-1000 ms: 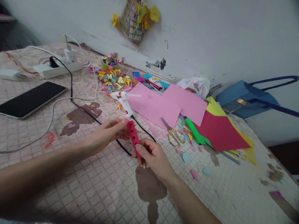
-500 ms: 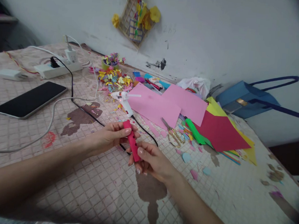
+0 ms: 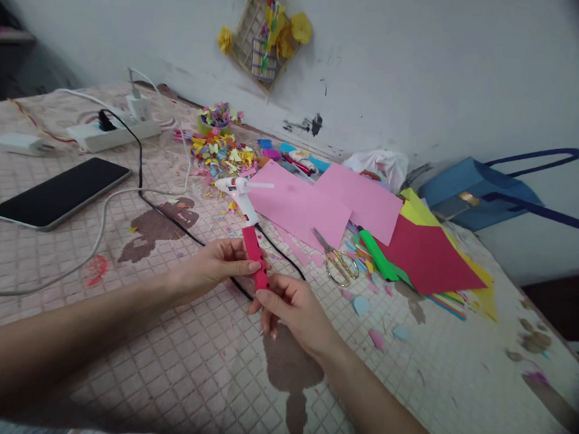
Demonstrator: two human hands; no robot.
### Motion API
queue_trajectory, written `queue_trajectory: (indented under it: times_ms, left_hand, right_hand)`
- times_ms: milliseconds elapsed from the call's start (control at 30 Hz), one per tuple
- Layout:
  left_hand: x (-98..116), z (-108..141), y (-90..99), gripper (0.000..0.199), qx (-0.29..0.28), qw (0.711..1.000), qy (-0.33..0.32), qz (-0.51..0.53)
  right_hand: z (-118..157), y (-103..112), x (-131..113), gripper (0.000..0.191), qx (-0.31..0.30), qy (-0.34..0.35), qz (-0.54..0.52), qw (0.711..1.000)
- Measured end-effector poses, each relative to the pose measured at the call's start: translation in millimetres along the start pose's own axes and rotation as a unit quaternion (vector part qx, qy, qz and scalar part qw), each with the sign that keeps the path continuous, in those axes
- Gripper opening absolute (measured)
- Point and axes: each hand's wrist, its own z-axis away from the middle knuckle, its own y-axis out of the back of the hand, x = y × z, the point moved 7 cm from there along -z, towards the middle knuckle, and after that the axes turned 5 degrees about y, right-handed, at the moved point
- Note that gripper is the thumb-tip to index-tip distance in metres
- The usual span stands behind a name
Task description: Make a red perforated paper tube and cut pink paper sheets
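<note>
Between my two hands is a narrow strip of red folded paper (image 3: 253,246) with small dark holes or spots along its side. My left hand (image 3: 223,260) pinches it near the middle, thumb on top. At its lower end my right hand (image 3: 287,302) grips it between thumb and fingers. The strip's upper end overlaps the handle of a white hot glue gun (image 3: 243,203) in my view, which lies on the table just beyond. To the right of my hands rest gold-handled scissors (image 3: 338,264).
Pink paper sheets (image 3: 300,204) and red paper (image 3: 429,258) lie at the back right, before a blue bag (image 3: 476,191). Paper scraps (image 3: 224,152) are heaped at the back. A tablet (image 3: 63,192), power strip (image 3: 113,135) and black cable (image 3: 168,223) are on the left.
The red strip has shifted up and turned slightly, showing a wider face. My left thumb now sits lower along it, and my right hand is closer to its bottom end.
</note>
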Motion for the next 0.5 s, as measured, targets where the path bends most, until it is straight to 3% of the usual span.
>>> queue_trajectory:
  times_ms: [200,500]
  left_hand:
    - [-5,1,-4.5,0.020,-0.009,0.997,-0.002,-0.082]
    - [4,3,-0.2,0.015,0.037,0.994,-0.039,-0.093]
  right_hand:
    - [1,2,2,0.031,0.029,0.006,0.053,0.998]
    - [0,4,6,0.030,0.048,0.015,0.092,0.994]
